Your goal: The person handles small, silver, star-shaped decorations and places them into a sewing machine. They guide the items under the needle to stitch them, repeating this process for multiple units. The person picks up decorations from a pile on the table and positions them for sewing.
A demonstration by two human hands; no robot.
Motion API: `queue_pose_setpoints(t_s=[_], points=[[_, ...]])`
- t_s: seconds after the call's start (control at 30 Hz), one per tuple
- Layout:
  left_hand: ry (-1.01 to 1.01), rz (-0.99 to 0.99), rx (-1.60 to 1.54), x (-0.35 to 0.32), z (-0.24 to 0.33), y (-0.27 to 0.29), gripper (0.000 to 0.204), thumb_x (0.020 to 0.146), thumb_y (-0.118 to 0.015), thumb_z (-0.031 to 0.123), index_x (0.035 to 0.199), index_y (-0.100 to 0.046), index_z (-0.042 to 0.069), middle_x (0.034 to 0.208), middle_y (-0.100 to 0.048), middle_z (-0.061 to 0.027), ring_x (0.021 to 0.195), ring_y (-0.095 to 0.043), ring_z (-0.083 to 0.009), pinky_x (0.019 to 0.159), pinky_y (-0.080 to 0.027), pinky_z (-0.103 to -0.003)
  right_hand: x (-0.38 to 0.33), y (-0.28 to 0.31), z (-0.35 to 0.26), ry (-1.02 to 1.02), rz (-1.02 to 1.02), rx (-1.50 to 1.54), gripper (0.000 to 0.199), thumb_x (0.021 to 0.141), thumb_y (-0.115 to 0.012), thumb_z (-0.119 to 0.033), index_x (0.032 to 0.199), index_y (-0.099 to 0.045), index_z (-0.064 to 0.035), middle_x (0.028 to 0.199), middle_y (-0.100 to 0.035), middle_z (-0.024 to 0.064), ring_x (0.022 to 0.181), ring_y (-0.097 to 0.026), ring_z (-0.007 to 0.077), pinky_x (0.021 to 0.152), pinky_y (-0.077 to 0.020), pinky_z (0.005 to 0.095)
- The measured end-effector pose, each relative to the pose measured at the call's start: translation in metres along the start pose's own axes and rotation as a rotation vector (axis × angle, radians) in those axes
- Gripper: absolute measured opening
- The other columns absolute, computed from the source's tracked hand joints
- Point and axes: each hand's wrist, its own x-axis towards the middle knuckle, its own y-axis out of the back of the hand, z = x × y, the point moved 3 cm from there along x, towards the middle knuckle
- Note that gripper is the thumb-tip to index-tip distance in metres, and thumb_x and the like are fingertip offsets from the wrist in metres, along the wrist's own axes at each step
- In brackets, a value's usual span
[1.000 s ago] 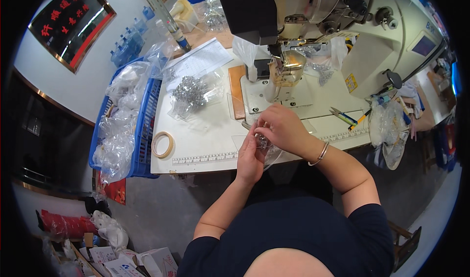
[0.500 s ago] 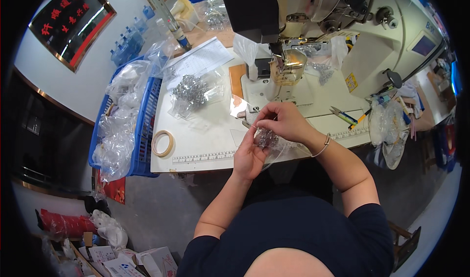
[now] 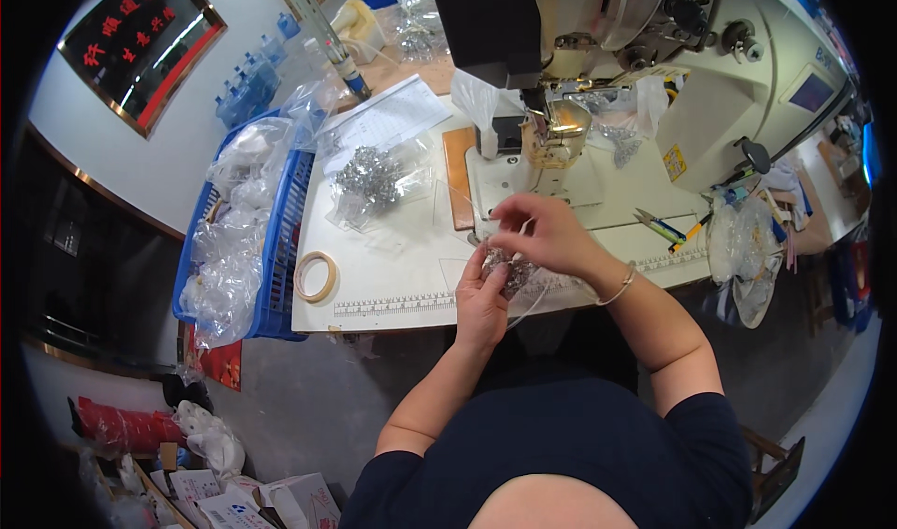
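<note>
Where hands meet, silvery bundle (image 3: 509, 269) cupped between.

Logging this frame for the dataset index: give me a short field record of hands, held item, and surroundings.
left hand: cups a clear bag of small silvery parts from below
right hand: above the bag, fingers pinched at its top
worktop: white, ruler strip along the front edge
sewing machine: behind the hands
tape roll: left on the worktop
blue crate: left edge, filled with clear bags
</note>
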Motion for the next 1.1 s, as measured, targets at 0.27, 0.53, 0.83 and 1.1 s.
queue_pose_setpoints(t_s=[0.27,0.53,0.83,1.1], points=[[-0.039,-0.026,0.085,-0.005,0.009,-0.013,0.049,0.090,-0.045,-0.003,0.136,-0.027,0.000,0.118,-0.053,-0.0171,0.102,-0.058,-0.0226,0.090,-0.048,-0.035,-0.002,0.012,0.007,-0.196,-0.304,0.109,0.019,0.078,-0.067,-0.016,0.089,-0.064,0.0002,0.078,-0.064,0.0049,0.072,-0.058,0.0085,0.065,-0.0473,0.0237],[0.028,0.060,0.182,-0.006,0.008,-0.007,0.037,0.089,-0.050,-0.002,0.125,-0.040,-0.002,0.109,-0.057,-0.0133,0.098,-0.059,-0.0179,0.086,-0.050,-0.033,0.001,0.001,0.012,-0.151,-0.227,-0.003,0.017,0.074,-0.070,-0.015,0.080,-0.065,0.0006,0.069,-0.064,0.0041,0.065,-0.059,0.0092,0.061,-0.0476,0.0236],[0.003,0.046,0.014,-0.005,0.018,0.005,0.023,0.087,-0.053,-0.002,0.109,-0.050,0.001,0.103,-0.060,-0.0115,0.093,-0.060,-0.0207,0.083,-0.052,-0.039,0.002,0.056,0.020,-0.039,-0.548,-0.118,0.040,0.073,-0.073,-0.015,0.108,-0.059,-0.0021,0.087,-0.066,0.0064,0.081,-0.062,0.0151,0.077,-0.0476,0.0280],[-0.033,0.095,0.064,-0.007,0.012,0.004,0.022,0.087,-0.052,-0.002,0.109,-0.051,0.004,0.103,-0.060,-0.0092,0.092,-0.061,-0.0198,0.083,-0.052,-0.039,-0.004,0.063,0.016,-0.001,-0.503,-0.150,0.040,0.068,-0.076,-0.015,0.104,-0.061,-0.0025,0.079,-0.065,0.0058,0.072,-0.062,0.0150,0.069,-0.0490,0.0280]])
